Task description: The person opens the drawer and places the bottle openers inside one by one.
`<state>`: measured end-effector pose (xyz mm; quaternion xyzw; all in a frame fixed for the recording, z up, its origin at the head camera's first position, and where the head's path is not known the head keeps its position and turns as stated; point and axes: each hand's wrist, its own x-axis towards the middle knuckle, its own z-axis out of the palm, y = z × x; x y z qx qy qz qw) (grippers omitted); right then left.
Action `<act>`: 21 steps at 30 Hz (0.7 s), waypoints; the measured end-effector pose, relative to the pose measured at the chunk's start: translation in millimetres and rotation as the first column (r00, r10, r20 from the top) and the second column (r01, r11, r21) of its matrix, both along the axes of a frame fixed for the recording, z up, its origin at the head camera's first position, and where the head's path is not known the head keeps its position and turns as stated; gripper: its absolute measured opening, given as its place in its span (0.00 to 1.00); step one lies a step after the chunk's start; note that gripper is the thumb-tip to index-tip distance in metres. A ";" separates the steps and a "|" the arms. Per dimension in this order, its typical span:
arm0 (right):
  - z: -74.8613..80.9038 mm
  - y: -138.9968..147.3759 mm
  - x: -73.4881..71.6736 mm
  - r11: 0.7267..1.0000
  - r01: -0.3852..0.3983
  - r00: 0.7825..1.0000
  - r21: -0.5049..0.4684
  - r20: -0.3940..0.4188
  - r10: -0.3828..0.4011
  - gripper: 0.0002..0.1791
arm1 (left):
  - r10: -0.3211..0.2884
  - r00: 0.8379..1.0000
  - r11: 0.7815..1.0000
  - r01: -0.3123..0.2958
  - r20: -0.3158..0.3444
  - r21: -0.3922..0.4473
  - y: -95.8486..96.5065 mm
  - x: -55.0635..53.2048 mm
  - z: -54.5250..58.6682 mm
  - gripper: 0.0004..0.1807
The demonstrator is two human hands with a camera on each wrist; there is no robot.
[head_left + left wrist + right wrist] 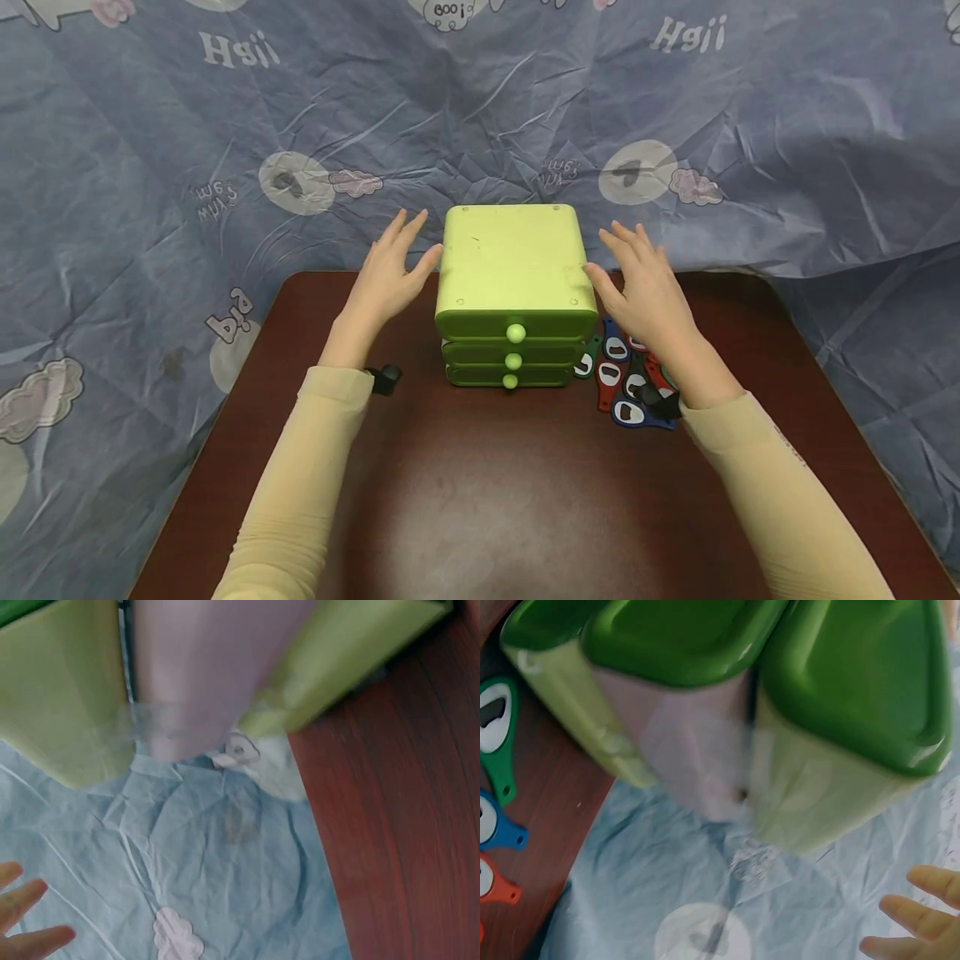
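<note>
A small yellow-green drawer cabinet (514,258) with three stacked green-fronted drawers and round knobs (515,333) stands toward the back of the table. My left hand (386,279) is at its left side, fingers spread, the thumb close to the upper edge. On the right side, my right hand (647,296) is likewise spread, its thumb near the cabinet; whether either thumb touches I cannot tell. Neither hand holds anything. Up close in the right wrist view, the cabinet's middle tier (682,742) looks pinkish between yellow-green ones, and the right fingertips (919,919) show at the lower right.
Several bottle openers, among them a blue one (633,412) and a red one (608,379), lie in a pile right of the cabinet, partly beneath my right wrist. The dark brown table (480,500) ends at a blue patterned cloth (480,125) behind and beside it.
</note>
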<state>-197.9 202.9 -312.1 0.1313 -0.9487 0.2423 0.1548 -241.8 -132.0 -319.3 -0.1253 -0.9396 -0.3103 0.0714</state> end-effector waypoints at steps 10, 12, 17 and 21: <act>-5.3 -26.2 30.6 0.996 -0.063 0.961 -0.056 -0.272 0.045 0.24 | -0.078 0.988 0.979 0.050 0.135 0.196 3.7 -3.0 -10.7 0.36; -7.2 -30.7 35.4 0.995 -0.080 0.949 -0.067 -0.311 0.055 0.23 | -0.095 0.982 0.972 0.055 0.166 0.227 3.1 -4.3 -13.3 0.36; -13.3 -40.6 47.3 0.987 -0.107 0.946 -0.124 -0.319 0.062 0.19 | -0.125 0.966 0.959 0.058 0.227 0.278 2.0 -6.8 -20.0 0.34; -21.3 -48.7 56.6 0.974 -0.129 0.958 -0.184 -0.278 0.074 0.16 | -0.143 0.954 0.949 0.057 0.262 0.310 3.3 -9.0 -23.7 0.34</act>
